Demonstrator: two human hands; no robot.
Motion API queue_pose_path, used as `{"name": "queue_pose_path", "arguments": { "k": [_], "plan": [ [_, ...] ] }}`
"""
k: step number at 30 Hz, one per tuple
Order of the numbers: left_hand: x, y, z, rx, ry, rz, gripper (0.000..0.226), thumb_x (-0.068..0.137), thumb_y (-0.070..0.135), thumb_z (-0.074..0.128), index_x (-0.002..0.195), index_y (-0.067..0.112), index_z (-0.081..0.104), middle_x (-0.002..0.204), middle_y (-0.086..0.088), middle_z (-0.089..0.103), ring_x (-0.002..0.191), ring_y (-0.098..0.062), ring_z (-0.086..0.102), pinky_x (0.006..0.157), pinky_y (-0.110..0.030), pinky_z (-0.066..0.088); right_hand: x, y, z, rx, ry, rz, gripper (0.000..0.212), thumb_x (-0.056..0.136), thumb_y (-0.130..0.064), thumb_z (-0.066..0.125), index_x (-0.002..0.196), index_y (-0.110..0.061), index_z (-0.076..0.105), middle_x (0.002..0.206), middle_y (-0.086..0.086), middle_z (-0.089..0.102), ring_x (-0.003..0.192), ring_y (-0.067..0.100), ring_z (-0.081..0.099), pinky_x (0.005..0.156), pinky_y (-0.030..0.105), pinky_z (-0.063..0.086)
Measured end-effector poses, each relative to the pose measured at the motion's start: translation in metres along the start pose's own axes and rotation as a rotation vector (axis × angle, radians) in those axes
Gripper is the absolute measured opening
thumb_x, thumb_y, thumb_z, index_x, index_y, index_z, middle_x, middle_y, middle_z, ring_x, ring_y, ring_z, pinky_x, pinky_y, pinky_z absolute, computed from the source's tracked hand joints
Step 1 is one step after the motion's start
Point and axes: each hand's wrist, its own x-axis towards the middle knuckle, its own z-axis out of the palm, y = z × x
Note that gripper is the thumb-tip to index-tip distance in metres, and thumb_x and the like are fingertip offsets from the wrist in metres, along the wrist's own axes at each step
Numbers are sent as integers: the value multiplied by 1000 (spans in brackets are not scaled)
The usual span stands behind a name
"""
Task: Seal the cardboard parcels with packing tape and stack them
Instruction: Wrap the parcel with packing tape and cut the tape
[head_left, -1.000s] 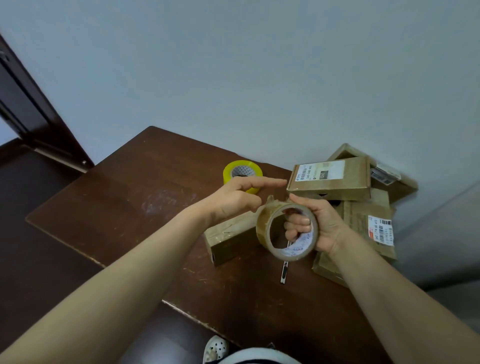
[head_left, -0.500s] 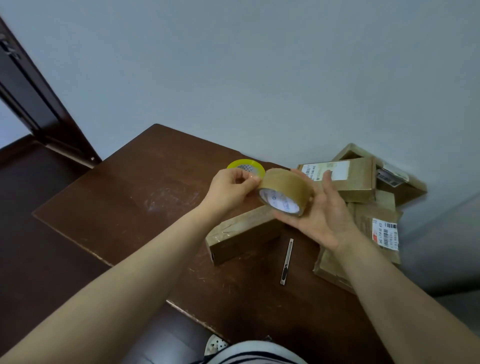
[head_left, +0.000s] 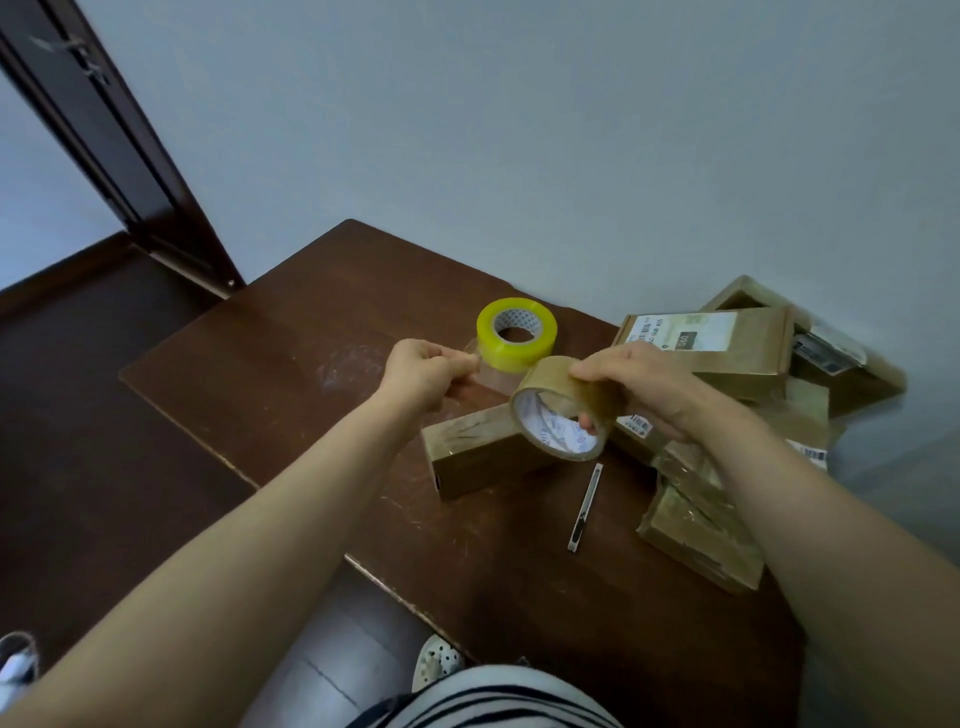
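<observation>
The right hand (head_left: 644, 389) grips the brown tape roll (head_left: 566, 410) just above the box (head_left: 478, 457) on the table (head_left: 311, 332), and the left hand (head_left: 426, 374) pinches the loose tape end (head_left: 488, 376), so a slow, straight pull should stop the strip twisting.

Table (head_left: 291, 374): dark brown wood with a low sheen, seen scuffed and scratched pale in patches.
Brown tape roll (head_left: 566, 405): glossy plastic film; the core is lined with white printed paper.
Tape strip (head_left: 491, 376) running off it: thin, translucent, shiny.
Yellow tape roll (head_left: 517, 340): glossy yellowish film.
Nearest parcel (head_left: 467, 457): matt brown cardboard, banded with shiny wrinkled tape.
Stacked parcels (head_left: 727, 358): same cardboard; white paper labels are noted.
Knife (head_left: 586, 506): a dull metallic sheen is seen.
Wall (head_left: 519, 130): smooth and matt.
Shirt (head_left: 498, 699): striped cloth.
</observation>
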Motion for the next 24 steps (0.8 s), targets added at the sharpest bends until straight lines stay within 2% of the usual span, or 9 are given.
{"name": "queue_pose_path", "arguments": {
  "k": [3,6,8,10,13,15,18,24],
  "plan": [
    [4,-7,-7,41,27,-69,12,87,10,64,76,5,64,61,-6,56,48,-13,49,41,-19,30,-5,13,22,11,-62,47,28,93,-22,58,79,-1,70,67,15,70,60,20,66,63,27,53],
    [11,-12,-7,167,1,-60,11,86,6,60,75,5,62,64,-7,55,58,-20,50,38,-14,32,-14,31,49,119,-29,69,27,96,-21,55,79,-4,69,64,6,71,55,9,65,55,15,49],
    [16,-16,-4,244,-35,-31,17,86,6,62,69,9,61,60,-4,57,57,-18,51,41,-17,37,-19,47,67,182,32,77,26,97,-22,54,80,-9,69,66,2,72,57,5,66,52,11,46],
    [21,-20,0,330,-50,0,16,87,10,65,71,11,63,60,-2,58,57,-16,52,50,-21,45,-23,61,84,221,95,91,28,97,-27,53,80,-13,70,70,1,73,60,5,66,52,9,45],
    [26,-29,4,417,-51,27,12,86,12,64,75,13,65,70,0,61,75,-20,58,76,-36,54,-26,76,101,273,151,129,28,97,-32,52,82,-17,71,76,-1,75,69,7,69,58,10,48],
    [28,-34,6,454,-46,43,9,86,14,62,77,16,65,80,-3,65,84,-23,63,82,-41,56,-24,80,107,270,174,147,30,98,-34,51,83,-18,71,78,-1,75,72,7,70,64,16,50],
    [33,-41,7,462,-42,55,9,86,13,60,78,15,64,88,-8,68,93,-29,65,84,-44,55,-18,82,115,263,201,148,31,98,-35,51,82,-17,70,76,-1,74,71,7,69,70,22,49],
    [46,-55,6,555,-47,56,11,88,18,60,77,20,63,75,7,59,81,-19,60,73,-34,53,-16,87,124,281,220,164,29,99,-33,48,84,-17,68,71,-5,73,66,3,67,57,10,46]
  ]
}}
